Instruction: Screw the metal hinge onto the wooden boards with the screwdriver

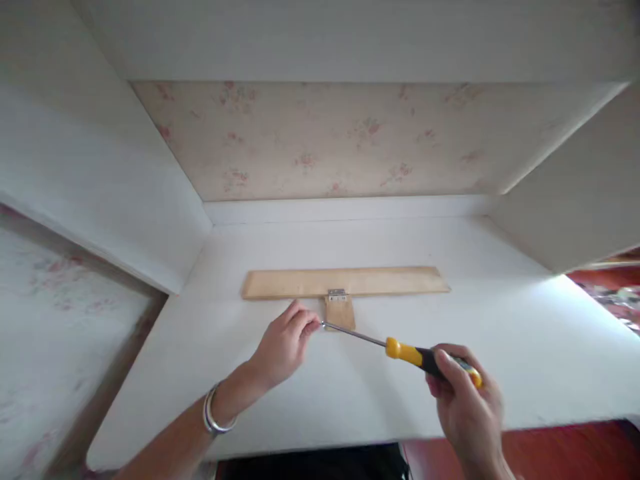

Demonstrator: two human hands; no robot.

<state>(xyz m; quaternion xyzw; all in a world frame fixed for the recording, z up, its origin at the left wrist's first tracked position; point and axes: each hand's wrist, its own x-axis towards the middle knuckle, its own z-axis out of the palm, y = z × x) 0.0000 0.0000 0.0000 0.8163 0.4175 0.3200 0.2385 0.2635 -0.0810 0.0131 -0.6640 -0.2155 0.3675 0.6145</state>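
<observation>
My right hand (467,400) is wrapped round the yellow and black handle of a screwdriver (407,352), its shaft pointing left. At the shaft's tip, my left hand (287,337) pinches a tiny shiny piece that looks like a screw (323,325). Just beyond the tip lies a long, thin wooden strip (290,283) with a short wooden piece (339,315) at its near edge. A small metal hinge (337,294) spans the joint between the two pieces. Both wooden pieces rest on the white desktop, apart from my hands.
The white desktop (220,247) has a rounded front left corner. White panels (140,167) stand on the left and right, with a floral-papered wall (340,147) behind. A dark object (320,463) is below the front edge, and a red surface (560,447) shows at the lower right.
</observation>
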